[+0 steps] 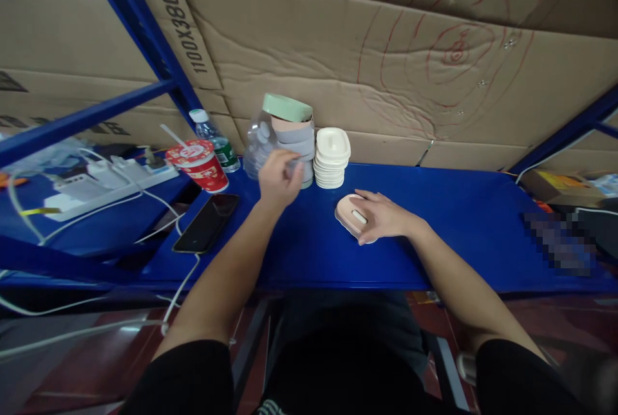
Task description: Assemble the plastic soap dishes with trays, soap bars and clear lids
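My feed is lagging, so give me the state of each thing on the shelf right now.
Left hand: reaching into the tall stack.
Right hand: resting on the pink case, lying flat.
White lids: stacked.
Red cup: tilted, straw in.
Phone: flat, screen dark.

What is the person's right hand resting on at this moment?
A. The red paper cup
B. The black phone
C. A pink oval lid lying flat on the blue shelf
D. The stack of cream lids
C: the right hand lies on the pink oval lid on the blue shelf, apart from the stack of cream lids behind it.
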A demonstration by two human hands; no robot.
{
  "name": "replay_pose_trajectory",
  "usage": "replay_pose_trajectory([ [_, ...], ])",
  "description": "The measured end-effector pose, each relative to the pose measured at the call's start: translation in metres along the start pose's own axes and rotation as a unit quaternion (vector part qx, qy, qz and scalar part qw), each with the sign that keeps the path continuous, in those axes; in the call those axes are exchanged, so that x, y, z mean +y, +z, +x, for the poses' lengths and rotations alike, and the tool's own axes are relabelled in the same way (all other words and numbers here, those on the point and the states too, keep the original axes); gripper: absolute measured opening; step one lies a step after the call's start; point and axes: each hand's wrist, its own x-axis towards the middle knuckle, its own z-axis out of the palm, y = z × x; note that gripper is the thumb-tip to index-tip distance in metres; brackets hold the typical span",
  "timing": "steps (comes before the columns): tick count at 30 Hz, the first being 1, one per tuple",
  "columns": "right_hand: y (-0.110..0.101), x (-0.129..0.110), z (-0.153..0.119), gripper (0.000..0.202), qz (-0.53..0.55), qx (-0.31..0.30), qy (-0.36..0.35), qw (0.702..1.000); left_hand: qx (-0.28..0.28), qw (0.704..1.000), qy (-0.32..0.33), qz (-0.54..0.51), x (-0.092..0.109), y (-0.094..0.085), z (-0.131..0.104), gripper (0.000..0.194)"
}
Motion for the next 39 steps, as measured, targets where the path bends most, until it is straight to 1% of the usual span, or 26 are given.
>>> replay_pose_trajectory([
  [1,0.001,0.0,-0.001,0.123,0.0,-0.006,0.0,1.0,-0.093,0.996,0.01,-0.005,0.01,0.003,-0.004,0.039],
  [2,0.003,-0.001,-0.001,0.121,0.004,-0.01,-0.006,1.0,-0.193,0.981,0.017,-0.013,0.02,0.006,-0.008,0.043],
  [3,0.004,-0.001,-0.001,0.117,0.012,-0.009,-0.017,1.0,-0.284,0.958,0.023,-0.025,0.028,0.01,-0.012,0.052],
  [4,0.005,-0.001,-0.001,0.111,0.025,-0.003,-0.035,0.999,-0.361,0.932,0.024,-0.037,0.035,0.014,-0.016,0.068],
  [5,0.007,-0.001,-0.001,0.103,0.042,0.006,-0.058,0.997,-0.422,0.905,0.02,-0.047,0.039,0.018,-0.02,0.085],
  [6,0.008,0.0,-0.001,0.095,0.06,0.017,-0.083,0.995,-0.467,0.882,0.01,-0.056,0.042,0.021,-0.024,0.102],
  [7,0.009,0.001,0.0,0.088,0.078,0.03,-0.107,0.991,-0.499,0.864,-0.003,-0.062,0.043,0.024,-0.028,0.116],
  [8,0.009,0.002,0.0,0.083,0.093,0.044,-0.127,0.986,-0.52,0.851,-0.018,-0.067,0.044,0.027,-0.03,0.124],
  [9,0.009,0.004,0.001,0.079,0.106,0.057,-0.144,0.982,-0.533,0.843,-0.034,-0.073,0.043,0.029,-0.032,0.128],
  [11,0.009,0.007,0.002,0.075,0.124,0.089,-0.169,0.974,-0.539,0.836,-0.059,-0.087,0.042,0.03,-0.032,0.13],
  [13,0.008,0.009,0.003,0.071,0.141,0.119,-0.19,0.964,-0.53,0.839,-0.073,-0.099,0.042,0.028,-0.03,0.128],
  [18,0.005,0.009,0.004,0.062,0.189,0.165,-0.218,0.943,-0.504,0.855,-0.067,-0.105,0.042,0.022,-0.024,0.132],
  [22,0.003,0.007,0.003,0.058,0.218,0.184,-0.216,0.934,-0.496,0.859,-0.056,-0.114,0.038,0.022,-0.022,0.135],
  [24,0.002,0.003,0.003,0.057,0.228,0.186,-0.202,0.934,-0.48,0.867,-0.054,-0.123,0.036,0.022,-0.021,0.129],
  [26,0.001,0.0,0.003,0.058,0.236,0.185,-0.184,0.936,-0.456,0.879,-0.051,-0.133,0.034,0.023,-0.023,0.118],
  [29,0.0,-0.004,0.002,0.061,0.243,0.181,-0.164,0.939,-0.422,0.894,-0.05,-0.141,0.031,0.026,-0.027,0.109],
  [32,-0.001,-0.006,0.002,0.068,0.239,0.168,-0.16,0.943,-0.406,0.899,-0.055,-0.155,0.027,0.03,-0.03,0.106],
  [35,-0.003,-0.006,0.002,0.086,0.217,0.153,-0.16,0.951,-0.394,0.895,-0.067,-0.196,0.025,0.033,-0.031,0.099],
  [37,-0.003,-0.005,0.001,0.098,0.195,0.162,-0.153,0.955,-0.379,0.893,-0.078,-0.23,0.023,0.034,-0.031,0.094],
  [39,-0.002,-0.002,0.001,0.11,0.186,0.183,-0.137,0.955,-0.363,0.891,-0.089,-0.258,0.022,0.034,-0.03,0.09],
])
